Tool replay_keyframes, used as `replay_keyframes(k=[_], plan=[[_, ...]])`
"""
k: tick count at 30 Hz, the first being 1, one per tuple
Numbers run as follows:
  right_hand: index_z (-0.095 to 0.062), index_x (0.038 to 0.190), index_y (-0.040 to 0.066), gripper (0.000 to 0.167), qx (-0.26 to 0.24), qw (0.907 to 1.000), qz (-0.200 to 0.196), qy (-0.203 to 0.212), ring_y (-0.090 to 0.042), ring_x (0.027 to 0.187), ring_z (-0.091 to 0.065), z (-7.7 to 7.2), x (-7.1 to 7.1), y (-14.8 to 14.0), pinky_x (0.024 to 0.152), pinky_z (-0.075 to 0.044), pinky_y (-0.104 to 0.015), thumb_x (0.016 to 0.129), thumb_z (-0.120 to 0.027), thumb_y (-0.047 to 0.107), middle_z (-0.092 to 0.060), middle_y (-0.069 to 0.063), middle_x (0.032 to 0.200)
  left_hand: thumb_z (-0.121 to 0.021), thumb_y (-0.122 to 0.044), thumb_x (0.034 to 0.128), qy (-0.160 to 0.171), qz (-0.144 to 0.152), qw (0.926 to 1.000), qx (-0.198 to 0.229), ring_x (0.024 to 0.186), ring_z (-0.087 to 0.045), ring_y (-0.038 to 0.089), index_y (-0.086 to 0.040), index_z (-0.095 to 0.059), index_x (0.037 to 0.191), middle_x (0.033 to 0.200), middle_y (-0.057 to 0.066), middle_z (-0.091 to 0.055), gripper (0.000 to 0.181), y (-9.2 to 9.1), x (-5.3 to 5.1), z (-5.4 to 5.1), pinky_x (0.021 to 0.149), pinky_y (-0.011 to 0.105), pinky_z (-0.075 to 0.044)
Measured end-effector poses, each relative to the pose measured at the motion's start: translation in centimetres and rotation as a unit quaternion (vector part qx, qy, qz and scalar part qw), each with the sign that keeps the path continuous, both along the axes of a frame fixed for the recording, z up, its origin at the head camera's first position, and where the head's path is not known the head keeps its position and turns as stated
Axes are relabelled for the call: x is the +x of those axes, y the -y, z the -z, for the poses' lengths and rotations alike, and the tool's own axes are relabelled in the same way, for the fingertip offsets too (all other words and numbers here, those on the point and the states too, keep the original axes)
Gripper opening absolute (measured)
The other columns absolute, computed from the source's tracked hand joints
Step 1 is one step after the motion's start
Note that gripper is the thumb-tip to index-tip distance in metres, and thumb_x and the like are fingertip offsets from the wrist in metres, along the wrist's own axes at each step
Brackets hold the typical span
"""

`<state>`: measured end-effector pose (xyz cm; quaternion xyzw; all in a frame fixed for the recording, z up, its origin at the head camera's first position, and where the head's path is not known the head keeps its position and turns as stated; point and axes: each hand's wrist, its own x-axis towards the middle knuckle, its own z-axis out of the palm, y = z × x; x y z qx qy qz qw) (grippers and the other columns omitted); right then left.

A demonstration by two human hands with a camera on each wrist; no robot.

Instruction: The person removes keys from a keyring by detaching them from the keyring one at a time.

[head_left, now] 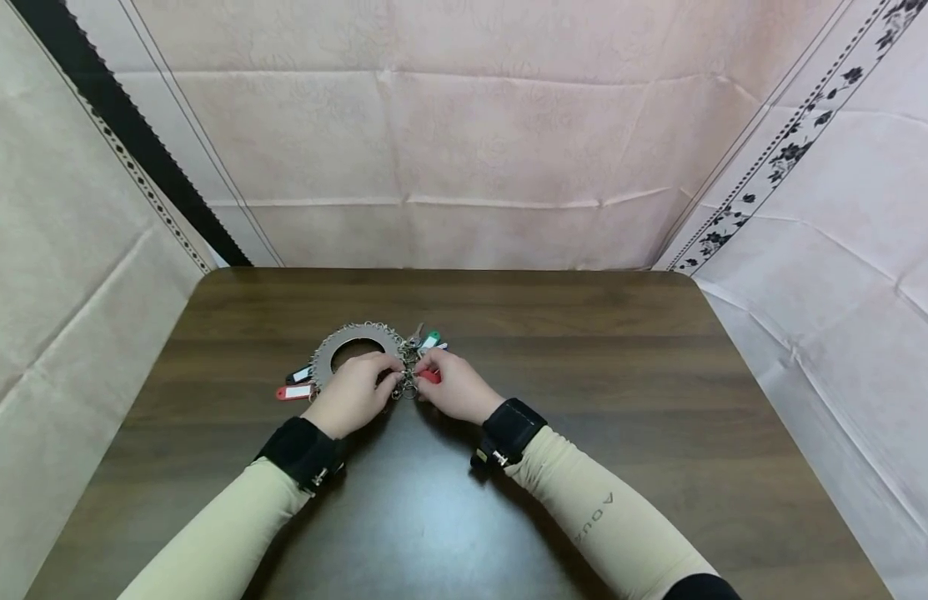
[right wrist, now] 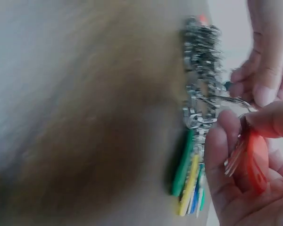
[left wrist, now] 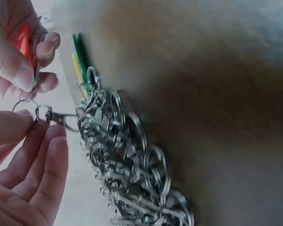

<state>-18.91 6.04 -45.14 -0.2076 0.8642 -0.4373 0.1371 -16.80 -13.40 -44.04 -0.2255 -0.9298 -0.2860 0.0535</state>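
Note:
A grey ring-shaped metal plate point(head_left: 326, 352) lies on the table, small metal clasps point(left wrist: 118, 141) crowded along its edge. At its right side my left hand point(head_left: 358, 389) pinches a small key ring point(left wrist: 37, 112) beside one clasp point(left wrist: 59, 117). Facing it, my right hand point(head_left: 459, 387) holds a red key tag point(right wrist: 257, 162) and several keys point(right wrist: 234, 157) on that ring. Whether the ring is still hooked in the clasp, I cannot tell. Near the right hand hang a green tag point(right wrist: 183, 162) and a yellow tag point(right wrist: 189, 186).
Another red tag point(head_left: 295, 392) and a black tag point(head_left: 300, 375) lie at the plate's left side. The brown wooden table point(head_left: 584, 350) extends around the hands. White patterned cloth point(head_left: 471, 150) hangs behind it and at both sides.

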Motion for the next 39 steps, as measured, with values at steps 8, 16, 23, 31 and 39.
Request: replay_keyframes(k=[8,16,23,31,39], plan=[[-0.053,0.111,0.008,0.017,-0.099,0.9948,0.018,-0.017,-0.011,0.056,-0.049,0.4,-0.6,0.0,0.055,-0.041,-0.026,0.095,-0.059,0.011,-0.051,0.001,0.07,-0.063,-0.013,0.0938,0.03,0.004,0.9987,0.042,0.076,-0.057,0.011,-0.009,-0.066,0.099,0.088,-0.002,-0.063,0.007,0.6,-1.1,0.2,0.07,0.033,-0.05],[-0.06,0.111,0.013,0.015,-0.159,0.9863,0.027,-0.034,-0.014,0.066,-0.056,1.2,-0.2,1.0,0.062,-0.047,-0.028,0.098,-0.059,0.019,-0.061,-0.003,0.084,-0.062,-0.008,0.0908,0.054,-0.019,0.9949,0.083,0.078,-0.059,0.011,-0.01,-0.067,0.1,0.089,-0.001,-0.065,0.011,1.2,-0.8,0.1,0.072,0.033,-0.051],[-0.065,0.105,0.013,0.02,-0.159,0.9862,0.043,-0.015,-0.012,0.072,-0.06,2.1,-0.1,0.1,0.065,-0.052,-0.027,0.09,-0.071,0.025,-0.063,0.0,0.088,-0.065,-0.008,0.0898,0.031,-0.014,0.9956,0.088,0.078,-0.058,0.011,-0.01,-0.07,0.1,0.091,-0.002,-0.064,0.011,0.7,-0.7,0.2,0.072,0.033,-0.051],[-0.062,0.102,0.011,0.023,-0.091,0.9954,0.03,-0.002,-0.011,0.075,-0.058,1.0,-0.1,-0.6,0.064,-0.049,-0.026,0.084,-0.075,0.019,-0.063,0.0,0.091,-0.065,-0.008,0.0904,0.031,0.013,0.9955,0.088,0.08,-0.056,0.011,-0.008,-0.07,0.098,0.091,-0.001,-0.062,0.009,0.4,-0.6,-0.3,0.071,0.033,-0.05],[-0.054,0.098,0.015,0.025,-0.01,0.9993,0.015,-0.033,-0.01,0.064,-0.052,0.8,0.4,0.2,0.053,-0.044,-0.025,0.084,-0.074,0.019,-0.056,0.001,0.079,-0.063,-0.006,0.0926,0.04,0.005,0.996,0.079,0.083,-0.056,0.014,-0.008,-0.065,0.1,0.095,0.001,-0.061,0.008,0.0,-0.3,-0.3,0.074,0.035,-0.049]])
